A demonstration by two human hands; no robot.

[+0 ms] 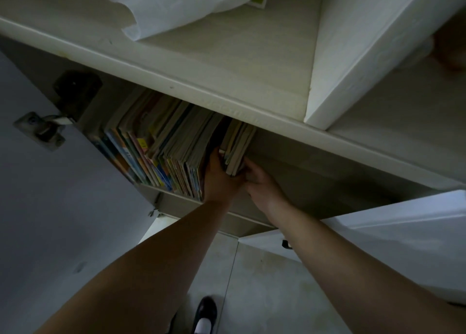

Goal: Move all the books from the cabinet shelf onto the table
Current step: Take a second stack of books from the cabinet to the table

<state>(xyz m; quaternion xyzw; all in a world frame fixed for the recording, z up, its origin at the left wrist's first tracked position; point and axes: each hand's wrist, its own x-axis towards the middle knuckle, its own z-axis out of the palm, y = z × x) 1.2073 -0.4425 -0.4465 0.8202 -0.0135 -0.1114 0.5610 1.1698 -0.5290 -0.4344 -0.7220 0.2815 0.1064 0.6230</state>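
Observation:
A row of thin, colourful books [156, 147] stands upright on the low cabinet shelf [315, 172], packed against its left wall. At the row's right end a small bundle of pale books [238, 144] is split from the rest by a gap. My left hand [218, 176] reaches into that gap, fingers against the bundle's left side. My right hand [257, 182] presses the bundle's right side and lower edge. Both hands clamp this bundle between them. The table is out of view.
The open cabinet door [50, 207] with its hinge [42, 129] hangs at the left. A second white door [403, 235] stands at the lower right. Above, a white shelf board [227, 56] carries a white bag [176, 3]. My shoe [205, 313] is on the tiled floor.

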